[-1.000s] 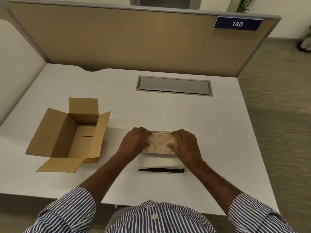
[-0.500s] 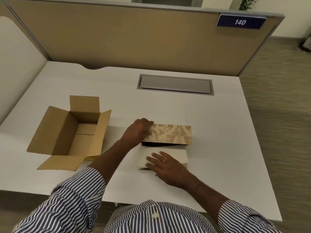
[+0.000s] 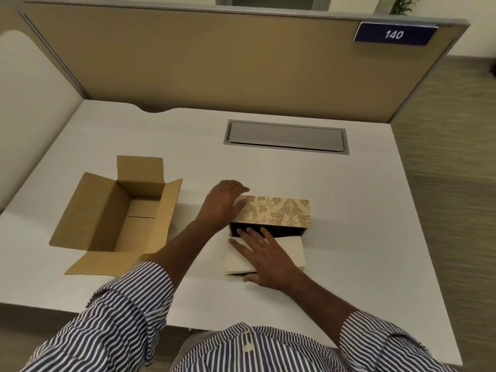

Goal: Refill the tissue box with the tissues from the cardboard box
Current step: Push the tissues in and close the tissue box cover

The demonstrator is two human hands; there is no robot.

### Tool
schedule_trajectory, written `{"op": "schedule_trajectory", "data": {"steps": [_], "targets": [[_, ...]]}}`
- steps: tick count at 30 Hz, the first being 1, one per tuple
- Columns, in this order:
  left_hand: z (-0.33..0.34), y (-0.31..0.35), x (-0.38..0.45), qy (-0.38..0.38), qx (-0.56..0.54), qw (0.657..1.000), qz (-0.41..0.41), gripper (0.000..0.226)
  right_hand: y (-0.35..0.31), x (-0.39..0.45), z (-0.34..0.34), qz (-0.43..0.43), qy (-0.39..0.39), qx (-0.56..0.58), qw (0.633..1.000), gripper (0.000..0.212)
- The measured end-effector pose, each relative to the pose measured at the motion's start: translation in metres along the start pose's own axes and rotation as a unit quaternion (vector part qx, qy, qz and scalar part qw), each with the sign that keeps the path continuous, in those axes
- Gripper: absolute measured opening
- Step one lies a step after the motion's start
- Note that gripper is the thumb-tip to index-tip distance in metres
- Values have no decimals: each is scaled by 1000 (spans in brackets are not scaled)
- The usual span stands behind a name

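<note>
Nearest the camera: striped shirt sleeves, both forearms reaching out over the white desk (image 3: 349, 210)

R hand (image 3: 268, 257) lies flat, palm down, fingers spread wide, on the pale tissue pack (image 3: 292, 251); it grips nothing. Fingertips (image 3: 247, 231) reach the dark open side of the tissue box (image 3: 276, 213). The pack sits on the desk just in front of that opening, touching or nearly touching the box edge; can't tell which

Tissue box: gold floral pattern on top, open side facing the person, inside dark. L hand (image 3: 222, 205) holds its left end, fingers curled over the top corner, thumb hidden

To the left, well apart from the tissue box, the cardboard box (image 3: 118, 218) stands w/ all flaps folded out; only its bare brown floor shows inside

Farther back: grey cable hatch (image 3: 285, 136) set into the desk, lid closed. Behind it the tan partition (image 3: 201, 57) w/ a blue sign (image 3: 394, 34) reading 140 at its upper right corner
</note>
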State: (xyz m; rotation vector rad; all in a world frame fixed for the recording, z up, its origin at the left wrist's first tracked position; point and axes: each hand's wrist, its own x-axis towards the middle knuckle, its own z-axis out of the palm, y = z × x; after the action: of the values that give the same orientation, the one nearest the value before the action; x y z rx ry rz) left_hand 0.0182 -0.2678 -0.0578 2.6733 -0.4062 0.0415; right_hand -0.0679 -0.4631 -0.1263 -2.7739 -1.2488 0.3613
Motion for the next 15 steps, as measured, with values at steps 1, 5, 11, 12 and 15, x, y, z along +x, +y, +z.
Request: {"op": "schedule_trajectory", "data": {"steps": [1, 5, 11, 12, 15], "targets": [[-3, 4, -10, 55, 3, 998, 27, 24, 5, -7, -3, 18, 9, 17, 1000, 115], [12, 16, -73, 13, -24, 991, 128, 30, 34, -45, -9, 87, 13, 33, 996, 116], [67, 6, -109, -230, 85, 968, 60, 119, 56, -56, -8, 123, -33, 17, 992, 119], [72, 4, -105, -241, 102, 964, 56, 125, 56, -55, -7, 122, -34, 13, 992, 120], [79, 0, -94, -241, 150, 957, 65, 127, 52, -52, -4, 126, -27, 3, 992, 119]]}}
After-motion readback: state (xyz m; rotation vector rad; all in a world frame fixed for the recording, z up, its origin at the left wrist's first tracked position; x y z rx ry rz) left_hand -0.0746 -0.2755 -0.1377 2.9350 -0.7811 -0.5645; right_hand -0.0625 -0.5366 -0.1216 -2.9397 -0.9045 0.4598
